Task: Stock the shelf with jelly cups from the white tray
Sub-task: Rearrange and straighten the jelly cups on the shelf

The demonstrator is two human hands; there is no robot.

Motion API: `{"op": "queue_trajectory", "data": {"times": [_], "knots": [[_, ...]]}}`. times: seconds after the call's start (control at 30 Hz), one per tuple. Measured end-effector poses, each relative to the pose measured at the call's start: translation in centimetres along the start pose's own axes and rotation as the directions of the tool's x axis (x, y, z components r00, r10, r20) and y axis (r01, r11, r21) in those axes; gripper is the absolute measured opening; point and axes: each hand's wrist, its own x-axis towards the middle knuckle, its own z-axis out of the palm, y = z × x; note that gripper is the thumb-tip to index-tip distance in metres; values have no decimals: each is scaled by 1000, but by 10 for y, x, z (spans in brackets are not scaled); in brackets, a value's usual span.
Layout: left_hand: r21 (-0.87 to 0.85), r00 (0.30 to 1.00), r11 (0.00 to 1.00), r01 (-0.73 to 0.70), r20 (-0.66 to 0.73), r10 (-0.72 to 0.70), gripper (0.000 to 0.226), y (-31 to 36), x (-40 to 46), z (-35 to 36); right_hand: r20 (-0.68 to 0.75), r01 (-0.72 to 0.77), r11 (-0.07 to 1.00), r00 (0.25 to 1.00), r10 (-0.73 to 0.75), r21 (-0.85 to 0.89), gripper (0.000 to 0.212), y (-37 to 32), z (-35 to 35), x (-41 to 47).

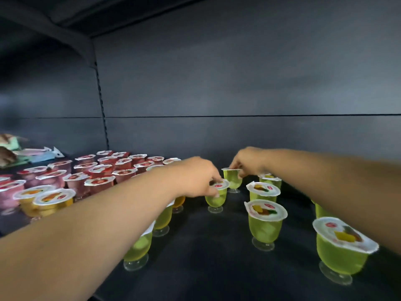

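I see left hand (198, 178) pinching lid rim of green jelly cup (216, 197), upright mid-shelf (206, 246); right hand (247, 162) pinching rear cup (233, 180), just behind it toward shelf's back edge.

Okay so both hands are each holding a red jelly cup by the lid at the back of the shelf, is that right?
Not quite: the colour is wrong. The head view shows the left hand holding a green jelly cup by its lid, and the right hand holding another green cup the same way. The red cups stand untouched to the left.

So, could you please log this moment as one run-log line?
left hand: holds front green jelly cup by rim | right hand: holds rear green jelly cup by rim | both cups on shelf
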Motion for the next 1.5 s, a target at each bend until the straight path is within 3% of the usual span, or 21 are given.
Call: {"op": "queue_trajectory", "data": {"times": [0.17,0.37,0.5,0.57,0.8,0.93,1.07,1.27,1.37,1.5], "knots": [[85,998,995,60,2,-60,34,7,14,12,-97,105,990,989,-114,-92,34,8,11,14],[99,995,990,97,16,-99,34,1,19,8,-151,129,973,976,-159,-192,20,-6,18,35],[73,996,993,88,1,-89,34,1,21,9,-114,151,965,977,-178,-215,42,-5,11,29],[67,996,994,87,-13,-86,34,5,22,10,-105,139,969,981,-163,-205,48,-1,-1,16],[137,993,984,115,2,-116,37,11,25,5,36,72,997,997,-72,23,27,19,-30,-49],[-153,987,985,75,-131,-96,42,18,-4,-17,64,65,982,995,-77,175,32,25,-24,-81],[-577,970,815,-48,-220,-99,23,32,-40,-25,68,70,969,994,-88,236,37,24,-18,-97],[-408,983,906,-114,-178,44,55,72,-33,9,15,54,994,998,-56,99,36,11,-7,-105],[-373,968,919,-130,-250,35,45,83,-31,21,-33,39,996,999,-36,75,36,9,-5,-105],[-390,952,914,-113,-305,-12,31,81,-47,24,-77,17,984,997,-4,175,34,7,-1,-103]]}}
